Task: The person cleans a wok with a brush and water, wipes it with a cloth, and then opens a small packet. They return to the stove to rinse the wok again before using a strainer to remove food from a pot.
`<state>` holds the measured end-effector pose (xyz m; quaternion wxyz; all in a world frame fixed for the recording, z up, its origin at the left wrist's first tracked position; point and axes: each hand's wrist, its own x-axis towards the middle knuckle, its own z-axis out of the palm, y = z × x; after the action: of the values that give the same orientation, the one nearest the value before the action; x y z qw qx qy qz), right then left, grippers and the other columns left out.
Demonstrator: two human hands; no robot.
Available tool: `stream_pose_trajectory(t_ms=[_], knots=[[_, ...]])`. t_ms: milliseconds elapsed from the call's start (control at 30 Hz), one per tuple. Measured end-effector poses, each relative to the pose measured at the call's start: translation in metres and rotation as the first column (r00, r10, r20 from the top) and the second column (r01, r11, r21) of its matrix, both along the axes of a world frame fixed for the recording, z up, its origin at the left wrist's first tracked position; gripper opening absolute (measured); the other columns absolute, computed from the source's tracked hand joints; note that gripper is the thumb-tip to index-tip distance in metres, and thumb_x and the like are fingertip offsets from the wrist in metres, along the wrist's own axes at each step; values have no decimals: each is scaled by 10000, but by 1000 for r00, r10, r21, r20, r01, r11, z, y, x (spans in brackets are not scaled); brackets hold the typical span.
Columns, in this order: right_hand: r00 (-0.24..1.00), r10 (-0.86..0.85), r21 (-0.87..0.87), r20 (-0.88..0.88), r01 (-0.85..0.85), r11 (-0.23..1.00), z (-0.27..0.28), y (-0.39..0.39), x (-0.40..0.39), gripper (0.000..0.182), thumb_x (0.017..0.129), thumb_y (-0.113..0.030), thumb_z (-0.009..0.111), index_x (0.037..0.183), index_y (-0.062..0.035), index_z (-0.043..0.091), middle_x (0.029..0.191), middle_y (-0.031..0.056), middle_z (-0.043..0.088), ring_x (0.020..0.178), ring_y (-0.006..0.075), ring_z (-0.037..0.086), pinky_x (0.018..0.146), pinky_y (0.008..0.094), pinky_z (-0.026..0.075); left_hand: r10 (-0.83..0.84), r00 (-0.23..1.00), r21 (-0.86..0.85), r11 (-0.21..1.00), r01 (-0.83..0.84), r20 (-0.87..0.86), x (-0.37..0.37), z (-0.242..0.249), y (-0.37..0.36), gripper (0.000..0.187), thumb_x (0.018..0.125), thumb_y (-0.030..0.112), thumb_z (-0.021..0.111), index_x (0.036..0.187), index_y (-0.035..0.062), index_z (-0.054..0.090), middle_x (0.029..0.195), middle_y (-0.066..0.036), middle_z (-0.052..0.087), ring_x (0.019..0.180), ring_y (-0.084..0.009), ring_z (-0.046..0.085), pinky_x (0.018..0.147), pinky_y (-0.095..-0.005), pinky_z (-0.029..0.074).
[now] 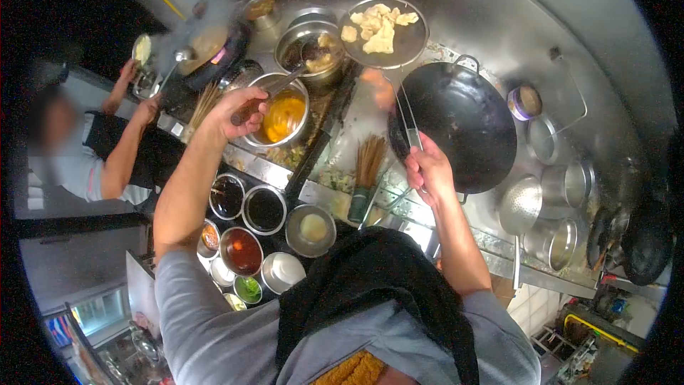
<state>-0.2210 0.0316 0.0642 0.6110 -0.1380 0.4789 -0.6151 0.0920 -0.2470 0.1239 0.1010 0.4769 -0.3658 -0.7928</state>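
Note:
My left hand (246, 113) is closed around the wooden handle of a ladle (286, 81). The ladle's head reaches into a metal pot (281, 41) of dark liquid with pale lumps of food. Below its shaft stands a pot of yellow-orange liquid (285, 115). My right hand (429, 170) grips the long metal handle of a round skimmer (407, 60). Pale, irregular pieces of food (380, 34) lie on the skimmer, level with and to the right of the dark pot. A large black wok (467, 125) sits just beyond my right hand.
An orange flame (377, 87) shows beside the wok. Bamboo sticks (370, 160) stand upright in a holder. Sauce containers (242, 251) crowd the front left. A perforated ladle (520, 204) and metal pots (563, 184) are at the right. At left, another person (107, 150) works over a steaming wok.

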Motion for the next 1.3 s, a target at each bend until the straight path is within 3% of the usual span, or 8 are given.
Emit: stream_pose_trajectory(t_ms=[167, 400, 467, 533, 600, 800, 933, 1300], knots=[[1000, -9, -25, 19, 10, 1000, 0, 7, -3, 434, 987, -72, 465, 1416, -68, 394, 632, -2, 464, 402, 72, 365, 352, 220, 294, 48, 998, 16, 999, -49, 26, 7, 7, 23, 114, 910, 201, 586, 923, 123, 504, 681, -13, 583, 453, -102, 510, 344, -224, 384], [999, -17, 2, -31, 17, 1000, 0, 12, -1, 405, 978, -74, 462, 1380, -74, 413, 643, -14, 471, 394, 70, 367, 337, 210, 300, 212, 899, 230, 965, -129, -383, 38, -29, 55, 92, 947, 193, 555, 962, 128, 491, 707, -9, 550, 454, -107, 527, 315, -229, 400], [999, -13, 28, -47, 15, 1000, 4, 10, 0, 448, 982, -67, 472, 1423, -58, 394, 619, 2, 465, 404, 76, 370, 353, 226, 308, 239, 782, 313, 948, -59, -575, 43, -43, 63, 87, 950, 189, 545, 974, 123, 495, 705, -13, 553, 449, -116, 530, 322, -228, 411], [998, -17, 35, -56, 19, 999, 3, 8, 1, 451, 981, -65, 474, 1425, -58, 395, 623, 3, 467, 404, 77, 370, 353, 227, 309, 303, 777, 297, 942, -157, -552, 43, -50, 72, 81, 951, 177, 537, 982, 106, 511, 706, -15, 554, 455, -121, 533, 335, -229, 411], [997, -20, 43, -68, 23, 999, -1, 7, 2, 454, 979, -63, 476, 1426, -59, 395, 626, 4, 468, 403, 77, 370, 352, 227, 310, 385, 654, 404, 905, -130, -651, 41, -57, 77, 180, 956, 172, 520, 1073, 38, 542, 712, -16, 550, 472, -121, 524, 358, -242, 401], [998, 6, 32, -66, -4, 999, -10, 1, 7, 442, 978, -68, 476, 1413, -67, 400, 642, 3, 471, 407, 79, 370, 356, 225, 314, 400, 550, 417, 903, -102, -733, 36, -51, 89, 428, 957, 171, 497, 1286, -101, 467, 738, -21, 541, 515, -121, 515, 412, -250, 399], [996, 53, 27, -72, -52, 998, -19, -8, 15, 440, 979, -77, 476, 1411, -66, 393, 642, 1, 465, 413, 79, 372, 358, 227, 306, 476, 549, 475, 866, -156, -687, 39, -29, 87, 433, 957, 170, 495, 1284, -111, 460, 752, -20, 541, 524, -118, 518, 417, -253, 402], [994, 113, 64, -15, -112, 992, -42, -56, 48, 618, 960, -78, 526, 1500, -63, 226, 647, 2, 474, 439, 93, 394, 377, 246, 305, 383, 602, 320, 923, -215, -701, 45, 21, 81, 406, 954, 157, 492, 1263, -106, 470, 745, -22, 533, 515, -123, 514, 421, -255, 403]])
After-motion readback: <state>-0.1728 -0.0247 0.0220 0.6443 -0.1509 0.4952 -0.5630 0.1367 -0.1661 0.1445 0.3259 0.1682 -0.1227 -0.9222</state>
